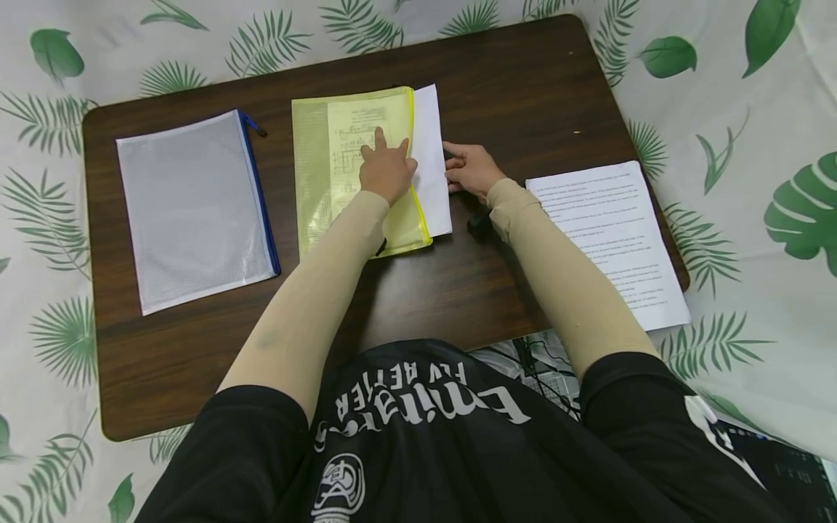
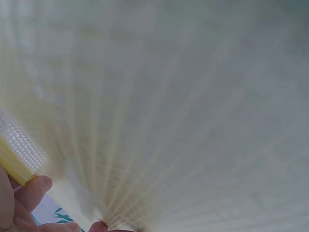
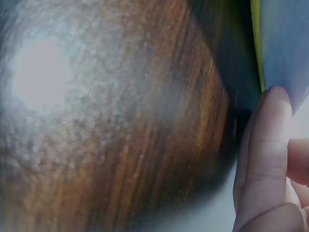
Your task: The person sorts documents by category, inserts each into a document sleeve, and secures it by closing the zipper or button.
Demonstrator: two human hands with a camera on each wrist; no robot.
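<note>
A yellow mesh zip folder (image 1: 312, 156) lies on the table with its yellow-edged opening on the right. White paper (image 1: 431, 167) sticks out of that side, and a printed sheet shows through the cover. My left hand (image 1: 387, 168) rests on top of the folder, fingers spread. Blurred mesh fills most of the left wrist view, where fingertips (image 2: 38, 188) show low at the left. At the right edge of the paper, my right hand (image 1: 475, 168) touches it with its fingertips. One straight finger (image 3: 270, 140) meets the paper in the right wrist view.
A clear mesh folder (image 1: 196, 211) with a blue zip lies on the left of the dark wooden table (image 1: 510, 73). Printed sheets (image 1: 608, 225) lie at the right edge, partly under my right forearm. Cables (image 1: 543, 363) show below the front edge.
</note>
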